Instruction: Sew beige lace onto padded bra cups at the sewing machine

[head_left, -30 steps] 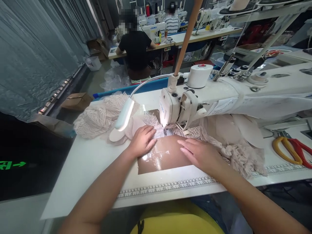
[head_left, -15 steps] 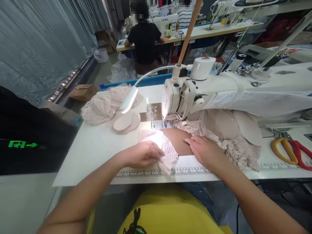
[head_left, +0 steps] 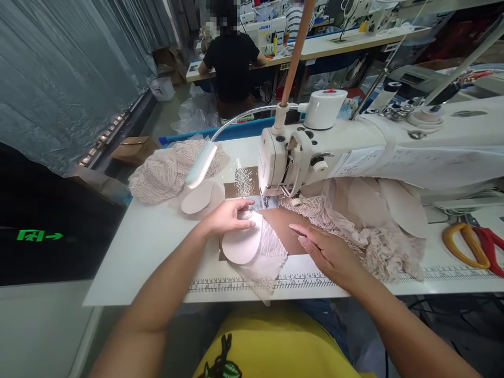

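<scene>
My left hand (head_left: pixel 228 216) rests at the upper edge of a pale oval pad (head_left: pixel 242 245), thumb and fingers apart. Under and beside the pad spreads a piece of light pink lace (head_left: pixel 273 249), its lower corner hanging over the table's front edge. In my right hand (head_left: pixel 328 249) is a slim dark pointed tool (head_left: pixel 297 231), mostly covered by the fingers; its exact kind cannot be made out. It points left over the brown plate (head_left: pixel 281 226), apart from the lace. Just beyond sits the presser foot of the white sewing machine (head_left: pixel 275 160).
Gathered lace with pads (head_left: pixel 378 241) lies right of the needle. More lace (head_left: pixel 165 176) and oval pads (head_left: pixel 197 199) lie at left under a lamp (head_left: pixel 201 165). Scissors (head_left: pixel 466 244) with yellow and red handles lie far right. A person (head_left: pixel 232 68) sits beyond.
My left hand has moved up from the lace's lower part to the pad's top edge and its fingers have spread. The pad and lace now lie flatter. My right hand has shifted slightly.
</scene>
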Demonstrator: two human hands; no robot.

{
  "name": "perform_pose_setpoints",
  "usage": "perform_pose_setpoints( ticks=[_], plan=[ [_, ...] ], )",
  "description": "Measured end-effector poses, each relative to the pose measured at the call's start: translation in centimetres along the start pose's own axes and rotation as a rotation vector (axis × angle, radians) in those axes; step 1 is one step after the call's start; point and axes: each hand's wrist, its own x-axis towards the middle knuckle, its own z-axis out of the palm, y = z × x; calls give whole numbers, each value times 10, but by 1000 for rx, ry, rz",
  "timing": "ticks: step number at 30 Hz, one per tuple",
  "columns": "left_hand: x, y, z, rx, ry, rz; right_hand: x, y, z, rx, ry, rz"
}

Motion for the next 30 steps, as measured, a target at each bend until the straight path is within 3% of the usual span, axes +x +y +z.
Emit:
perform_pose_setpoints(
  ticks=[5,12,18,24,30],
  plan=[
    [-2,-6,7,-276,-69,-47,20,-6,2,174,-120,105],
    [-9,1,10,-523,-132,-81,61,-20,3,360,-175,101],
    [-9,-1,15,-508,-147,-38,73,-22,7,432,-263,142],
    [-8,-4,20,-501,-228,-42,76,-28,14,543,-256,78],
    [-9,-2,19,-448,-231,-65,76,-27,20,603,-219,75]
  ],
)
